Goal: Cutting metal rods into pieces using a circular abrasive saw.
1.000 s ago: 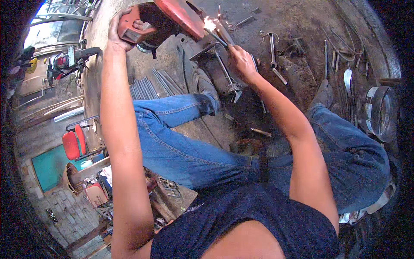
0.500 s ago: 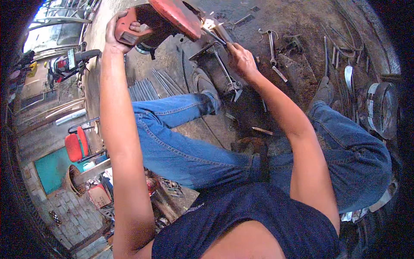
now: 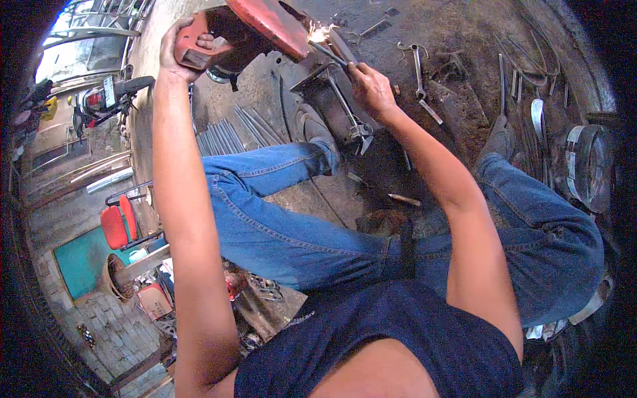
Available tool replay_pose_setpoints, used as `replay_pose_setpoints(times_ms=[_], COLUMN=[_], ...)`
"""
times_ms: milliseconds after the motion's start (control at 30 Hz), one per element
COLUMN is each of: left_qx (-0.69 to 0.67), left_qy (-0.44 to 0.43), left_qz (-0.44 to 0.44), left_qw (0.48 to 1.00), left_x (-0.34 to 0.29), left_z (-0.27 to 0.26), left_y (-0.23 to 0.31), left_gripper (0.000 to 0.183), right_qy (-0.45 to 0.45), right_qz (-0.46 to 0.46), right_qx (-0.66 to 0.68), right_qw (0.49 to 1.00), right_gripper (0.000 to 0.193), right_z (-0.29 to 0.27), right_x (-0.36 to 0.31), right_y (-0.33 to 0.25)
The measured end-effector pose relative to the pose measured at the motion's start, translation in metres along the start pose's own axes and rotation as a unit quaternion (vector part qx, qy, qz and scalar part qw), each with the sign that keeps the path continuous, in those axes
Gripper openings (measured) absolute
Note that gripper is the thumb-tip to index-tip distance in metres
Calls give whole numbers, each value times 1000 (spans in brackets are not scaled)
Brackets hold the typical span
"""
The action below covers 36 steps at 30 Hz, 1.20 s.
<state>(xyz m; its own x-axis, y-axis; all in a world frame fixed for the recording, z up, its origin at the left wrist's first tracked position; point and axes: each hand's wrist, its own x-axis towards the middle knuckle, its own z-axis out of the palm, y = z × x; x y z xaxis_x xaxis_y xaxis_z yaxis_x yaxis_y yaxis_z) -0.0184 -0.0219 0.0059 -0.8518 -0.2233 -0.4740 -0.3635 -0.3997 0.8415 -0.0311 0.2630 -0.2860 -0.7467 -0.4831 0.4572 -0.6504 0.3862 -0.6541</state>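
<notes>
My left hand (image 3: 174, 53) is closed round the red handle of a cut-off saw (image 3: 198, 56) at the top of the view. The saw's red blade guard (image 3: 269, 28) slants down to the right, and bright sparks (image 3: 320, 32) fly beside its lower end. My right hand (image 3: 373, 91) is closed on a slim grey metal bar (image 3: 332, 56) that reaches to the sparks. The blade itself is hidden by the guard. Under the bar, the saw's clamp screw (image 3: 345, 103) runs toward my seat and ends in a metal bracket (image 3: 360, 136).
A wrench (image 3: 418, 71) lies on the dark floor at the right. Several metal rods (image 3: 222, 138) lie near my left foot. A black-rimmed round coil (image 3: 587, 166) stands at far right. A motorcycle (image 3: 99, 99) and a red-seated chair (image 3: 118, 222) are at the left.
The sparks spread a little wider. The saw guard has shifted very slightly left and down; both hands keep their grip in nearly the same place.
</notes>
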Motion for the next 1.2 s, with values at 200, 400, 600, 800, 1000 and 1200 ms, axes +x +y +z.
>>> replay_pose_setpoints(times_ms=[200, 400, 600, 800, 1000, 1200], left_qx=[-3, 20, -3, 3, -8, 2], left_qy=[-33, -18, -46, -33, -33, 11], left_qz=[-33, -3, -24, -21, -26, -6], left_qw=[999, 1000, 999, 999, 999, 1000], left_x=[0, -1, 4, 4, 3, -2], left_z=[-1, -2, -9, -11, -7, 0], left_y=[1, 0, 3, 5, 4, 2], left_gripper=[40, 40, 41, 40, 37, 37], right_qy=[4, 19, -18, -43, -97, -113], right_qz=[-11, -25, 3, 53, 103, 176], right_qx=[-14, -4, 44, 128, 207, 239], right_qw=[1000, 1000, 999, 989, 968, 948], right_gripper=[40, 40, 41, 24, 17, 28], right_z=[5, 4, 2, 9, 10, 13], right_x=[1, 1, -1, 3, 10, 19], right_y=[4, 3, -1, -2, -5, -9])
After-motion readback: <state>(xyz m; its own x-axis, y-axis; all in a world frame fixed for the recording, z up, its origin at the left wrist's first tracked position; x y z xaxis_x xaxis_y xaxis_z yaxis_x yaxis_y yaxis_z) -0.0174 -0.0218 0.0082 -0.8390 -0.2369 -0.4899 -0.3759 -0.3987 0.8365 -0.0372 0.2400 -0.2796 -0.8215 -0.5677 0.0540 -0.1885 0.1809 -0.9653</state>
